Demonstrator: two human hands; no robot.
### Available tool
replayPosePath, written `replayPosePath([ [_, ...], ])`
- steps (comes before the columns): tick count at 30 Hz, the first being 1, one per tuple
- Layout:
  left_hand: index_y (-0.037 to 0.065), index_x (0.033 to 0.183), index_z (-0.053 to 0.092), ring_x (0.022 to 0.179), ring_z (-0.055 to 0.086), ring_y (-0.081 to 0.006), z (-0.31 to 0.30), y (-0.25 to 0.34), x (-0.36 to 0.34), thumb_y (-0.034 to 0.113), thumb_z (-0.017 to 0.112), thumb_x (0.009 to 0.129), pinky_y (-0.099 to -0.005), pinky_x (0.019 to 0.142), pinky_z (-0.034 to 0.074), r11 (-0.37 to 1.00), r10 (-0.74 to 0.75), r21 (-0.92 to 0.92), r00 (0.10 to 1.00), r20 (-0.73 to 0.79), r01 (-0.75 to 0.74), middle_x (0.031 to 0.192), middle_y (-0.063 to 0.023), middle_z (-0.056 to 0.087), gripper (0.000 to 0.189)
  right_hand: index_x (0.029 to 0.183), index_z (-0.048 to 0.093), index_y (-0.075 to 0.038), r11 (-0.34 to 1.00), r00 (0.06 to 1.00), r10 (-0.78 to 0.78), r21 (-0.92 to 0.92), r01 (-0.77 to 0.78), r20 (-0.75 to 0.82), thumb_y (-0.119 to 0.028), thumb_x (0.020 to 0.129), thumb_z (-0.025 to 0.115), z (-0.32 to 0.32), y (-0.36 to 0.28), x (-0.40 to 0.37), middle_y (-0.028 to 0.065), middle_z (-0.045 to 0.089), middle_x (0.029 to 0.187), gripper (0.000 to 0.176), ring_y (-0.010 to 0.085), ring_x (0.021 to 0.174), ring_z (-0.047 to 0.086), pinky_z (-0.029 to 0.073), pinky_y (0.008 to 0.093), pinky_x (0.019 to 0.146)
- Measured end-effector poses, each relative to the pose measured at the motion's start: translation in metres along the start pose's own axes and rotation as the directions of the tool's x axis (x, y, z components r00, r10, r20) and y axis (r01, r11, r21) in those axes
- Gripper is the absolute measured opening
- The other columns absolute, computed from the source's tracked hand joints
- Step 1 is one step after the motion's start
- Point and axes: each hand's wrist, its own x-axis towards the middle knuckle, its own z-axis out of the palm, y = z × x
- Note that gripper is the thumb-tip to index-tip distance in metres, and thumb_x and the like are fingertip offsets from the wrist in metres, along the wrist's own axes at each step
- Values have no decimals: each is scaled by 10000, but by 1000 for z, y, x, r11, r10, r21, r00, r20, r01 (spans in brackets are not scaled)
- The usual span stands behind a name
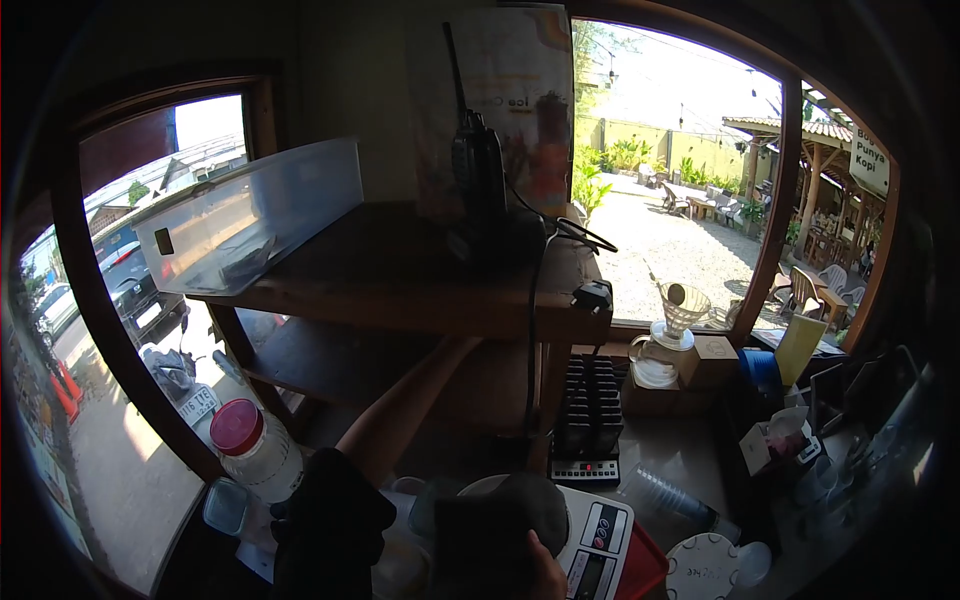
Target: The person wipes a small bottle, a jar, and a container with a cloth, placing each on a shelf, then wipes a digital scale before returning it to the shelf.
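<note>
At lower centre my right hand (545, 572) rests on the dark bowl (500, 525) on the scale (600, 535), its grip unclear, my left hand hidden under the shelf (400, 290); the bowl looks light and stiff, best pinched at its rim.

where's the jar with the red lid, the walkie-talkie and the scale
jar (264, 464), head view, on its clear body below the red lid
walkie-talkie (478, 175), head view, on its black body, on top of the shelf
scale (600, 528), head view, on its button panel
</note>
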Motion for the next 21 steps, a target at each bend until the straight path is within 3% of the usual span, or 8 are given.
replayPosePath([
  [2,23,1058,557,901,603,-178,-23,20,-8,250,744,731,-321,775,504,996,88,4,996,-10,-88,973,-97,615,440,1194,510,1,981,977,189,-11,-191,-101,-332,923,463,18,-26,-9,97,552,1182,432,201,1057,526,420,303,909],
  [5,22,1060,555,902,603,-177,-76,77,-30,250,743,734,-320,776,504,990,141,-15,990,-3,-141,974,-98,615,439,1144,547,6,996,995,80,-41,-82,-62,-332,922,465,5,-10,-3,90,596,1109,413,191,977,566,439,307,879],
  [9,31,1073,577,946,597,-191,-177,193,-78,166,723,753,-317,833,482,911,-312,-242,942,125,334,1041,-102,612,377,1156,537,11,983,991,129,130,-130,15,-309,921,471,23,-25,-21,105,585,1139,402,221,1026,558,431,337,901],
  [13,10,1039,575,912,614,-181,-253,242,-147,178,701,780,-318,843,485,815,-367,-413,913,178,408,991,-105,621,334,1258,399,69,959,988,142,239,-152,60,-178,782,623,47,-35,-47,207,505,1203,581,319,1114,503,395,381,945],
  [16,0,1020,571,899,619,-172,-289,284,-212,178,679,802,-318,840,489,816,-445,-389,894,49,428,957,-103,623,302,1259,408,44,996,975,-65,-48,77,213,-315,892,526,32,-10,-47,162,499,1218,526,262,1119,499,410,382,931],
  [18,-6,1008,568,899,619,-172,-298,294,-258,179,669,812,-322,832,493,787,-475,-473,879,-53,396,944,-103,620,288,1242,431,28,993,973,101,47,-112,206,-362,943,422,47,-17,-57,131,501,1222,491,239,1121,495,409,371,936],
  [20,8,1003,576,933,602,-147,-298,302,-299,142,689,795,-306,854,477,675,-651,-541,749,-118,502,959,-69,627,273,1273,401,24,994,962,68,-98,-44,264,-288,895,513,27,3,-48,138,492,1212,503,248,1110,498,407,361,938],
  [21,6,1004,578,933,602,-148,-295,298,-321,157,693,793,-311,846,481,679,-689,-484,707,-161,552,963,-70,628,284,1309,368,13,977,949,181,61,-203,258,-218,858,577,41,-5,-53,150,485,1197,548,253,1108,492,407,351,938],
])
